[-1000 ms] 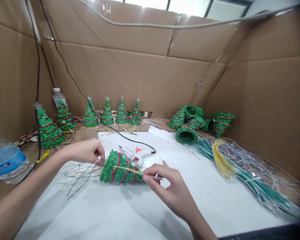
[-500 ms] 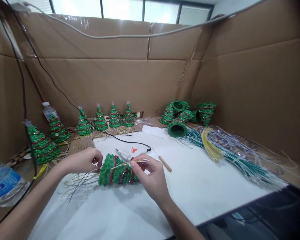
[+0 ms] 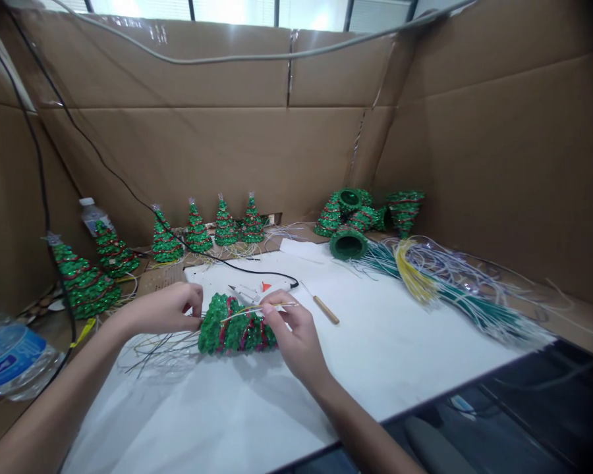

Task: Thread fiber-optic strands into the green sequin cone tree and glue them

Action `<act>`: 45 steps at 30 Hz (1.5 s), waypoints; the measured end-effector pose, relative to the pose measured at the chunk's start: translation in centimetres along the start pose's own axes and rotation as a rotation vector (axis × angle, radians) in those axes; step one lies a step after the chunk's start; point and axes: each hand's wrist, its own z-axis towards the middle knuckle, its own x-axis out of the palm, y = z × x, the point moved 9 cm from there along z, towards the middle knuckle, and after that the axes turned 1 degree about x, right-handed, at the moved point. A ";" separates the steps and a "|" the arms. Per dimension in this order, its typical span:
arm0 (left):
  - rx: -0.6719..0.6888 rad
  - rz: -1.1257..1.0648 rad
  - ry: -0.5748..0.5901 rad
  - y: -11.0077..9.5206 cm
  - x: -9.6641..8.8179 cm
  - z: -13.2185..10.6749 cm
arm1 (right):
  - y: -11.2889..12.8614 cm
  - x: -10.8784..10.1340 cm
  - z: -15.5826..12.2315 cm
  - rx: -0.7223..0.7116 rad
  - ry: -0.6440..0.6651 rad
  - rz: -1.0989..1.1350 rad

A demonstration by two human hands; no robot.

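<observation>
A green tinsel Christmas tree with red garland lies on its side on the white work surface, its wide base to the left. Several thin wires trail out from that base. My left hand is at the base edge with its fingers curled closed; what they hold there is hidden. Above the tree, near its tip end, my right hand pinches thin white and yellow wires that run across the tree's side. The tip itself is hidden behind the right hand.
Behind the tree lie a white corded tool and a wooden-handled pick. Wire bundles spread at the right. More tinsel trees stand along the cardboard wall. A large water bottle is at the left.
The view has tipped slightly, so the background sits a little higher. Both hands keep nearly the same places at the tree, and the right hand still pinches the wires.
</observation>
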 end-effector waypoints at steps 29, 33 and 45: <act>-0.163 0.097 -0.038 1.0 -0.6 -0.6 | 2.8 0.1 -1.2 -0.357 -0.066 -0.126; -0.170 0.080 -0.010 1.0 -0.5 -0.8 | 2.8 0.1 -1.2 -0.355 -0.064 -0.129; -0.130 0.066 0.067 0.5 0.6 -0.9 | 2.7 0.1 -1.3 -0.359 -0.072 -0.128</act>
